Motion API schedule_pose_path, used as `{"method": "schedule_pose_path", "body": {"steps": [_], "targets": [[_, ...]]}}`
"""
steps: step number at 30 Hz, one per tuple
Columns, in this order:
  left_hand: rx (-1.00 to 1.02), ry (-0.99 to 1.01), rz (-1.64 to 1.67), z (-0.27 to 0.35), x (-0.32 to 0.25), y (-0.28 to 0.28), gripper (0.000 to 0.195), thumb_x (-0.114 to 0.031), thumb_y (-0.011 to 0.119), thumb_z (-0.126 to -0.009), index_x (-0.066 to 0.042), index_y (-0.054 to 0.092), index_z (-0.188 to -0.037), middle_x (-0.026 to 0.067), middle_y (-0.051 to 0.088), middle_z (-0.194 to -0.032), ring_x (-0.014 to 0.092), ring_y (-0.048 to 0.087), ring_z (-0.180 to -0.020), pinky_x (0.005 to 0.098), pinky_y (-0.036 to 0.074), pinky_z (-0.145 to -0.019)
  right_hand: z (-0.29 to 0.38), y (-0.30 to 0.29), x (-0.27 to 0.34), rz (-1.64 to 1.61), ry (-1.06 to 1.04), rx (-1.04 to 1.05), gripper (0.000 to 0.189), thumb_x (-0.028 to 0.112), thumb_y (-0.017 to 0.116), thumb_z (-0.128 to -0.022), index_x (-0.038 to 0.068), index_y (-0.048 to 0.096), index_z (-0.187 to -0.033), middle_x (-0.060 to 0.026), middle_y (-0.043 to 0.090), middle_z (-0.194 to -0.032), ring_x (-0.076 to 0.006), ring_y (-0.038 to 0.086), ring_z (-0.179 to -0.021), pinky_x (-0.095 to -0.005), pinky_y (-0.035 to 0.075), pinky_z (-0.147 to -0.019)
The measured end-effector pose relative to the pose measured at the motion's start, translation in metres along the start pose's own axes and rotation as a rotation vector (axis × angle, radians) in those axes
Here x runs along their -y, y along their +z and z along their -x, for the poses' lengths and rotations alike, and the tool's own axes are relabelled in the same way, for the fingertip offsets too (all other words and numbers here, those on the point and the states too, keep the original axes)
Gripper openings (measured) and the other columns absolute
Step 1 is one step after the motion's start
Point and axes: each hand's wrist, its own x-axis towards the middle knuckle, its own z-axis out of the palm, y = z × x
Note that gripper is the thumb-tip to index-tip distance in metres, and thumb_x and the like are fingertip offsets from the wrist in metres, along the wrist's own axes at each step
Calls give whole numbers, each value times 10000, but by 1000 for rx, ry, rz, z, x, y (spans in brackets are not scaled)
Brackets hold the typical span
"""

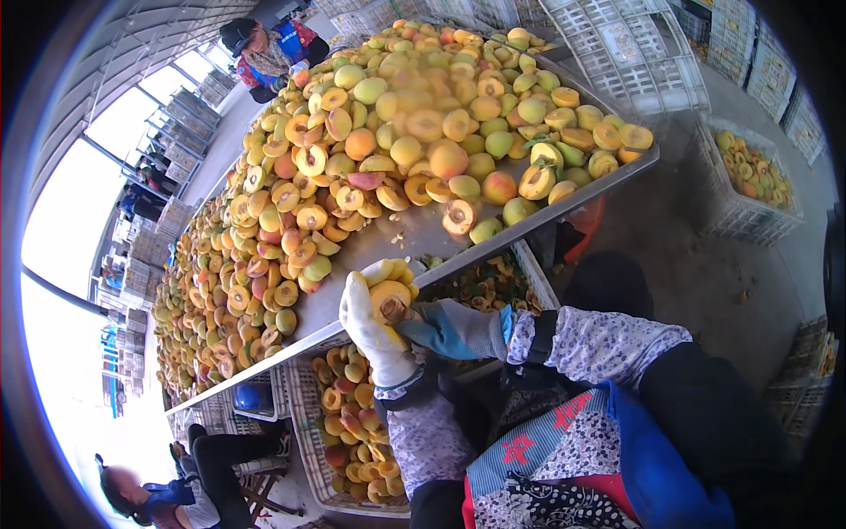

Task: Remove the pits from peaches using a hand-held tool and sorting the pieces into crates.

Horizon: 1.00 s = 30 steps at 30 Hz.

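Note:
My left hand point(378, 324), in a white glove stained yellow, is closed around a halved peach point(390, 301) above the near edge of the metal table point(410, 231). The cut face is turned up and shows a brown pit area. My right hand point(456, 327), in a grey and blue coated glove, has its fingertips at the lower side of that fruit; whether it holds a tool is hidden. A large heap of whole and halved peaches point(357, 159) covers much of the table. A cut half with a brown hollow point(459, 217) lies near the table's edge.
Below the table, a plastic crate point(305, 430) holds halved fruit, and another point(538, 274) holds scraps. A fruit-filled crate point(753, 221) stands at right, near stacked crates point(628, 53). One person point(277, 53) is across the table; another point(165, 496) sits at lower left.

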Motion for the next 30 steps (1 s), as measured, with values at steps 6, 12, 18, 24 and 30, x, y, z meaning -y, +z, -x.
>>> {"method": "schedule_pose_path", "body": {"steps": [6, 12, 18, 24, 30], "targets": [[221, -37, -171, -7, 2, -11, 478, -344, 512, -920, 74, 680, -760, 166, 659, -701, 203, 600, -586, 269, 466, -542, 5, -16, 23, -86, 283, 190, 510, 502, 412, -991, 44, 625, -928, -67, 573, -647, -180, 537, -528, -329, 447, -503], [269, -1, 336, -2, 13, -8, 472, -385, 451, -954, 28, 606, -788, 177, 612, -730, 245, 563, -579, 328, 462, -524, 7, -7, 4, -765, 672, 427, 511, 583, 394, -965, 110, 579, -912, 38, 431, -538, -75, 393, -413, -270, 312, -362], [380, -39, 95, -10, 17, -12, 460, -407, 466, -946, 11, 579, -791, 178, 604, -742, 252, 553, -582, 348, 467, -532, 10, -27, 43, -331, 539, 321, 529, 630, 398, -941, 129, 537, -841, 74, 326, -499, -38, 253, -362, -227, 242, -330], [264, -253, 737, -10, 37, -10, 374, -422, 455, -962, -92, 574, -832, 106, 580, -773, 258, 559, -612, 372, 467, -537, 19, -17, 17, -484, 524, 294, 428, 527, 492, -925, 114, 579, -855, 25, 422, -572, -81, 356, -425, -261, 297, -389], [-123, -167, 574, -21, 9, -42, 364, -443, 441, -949, -98, 557, -942, 66, 601, -930, 216, 568, -789, 352, 492, -619, 39, -33, -21, 680, 64, 36, 356, 391, 564, -910, 52, 664, -948, -155, 661, -755, -311, 649, -670, -426, 497, -637]]}}
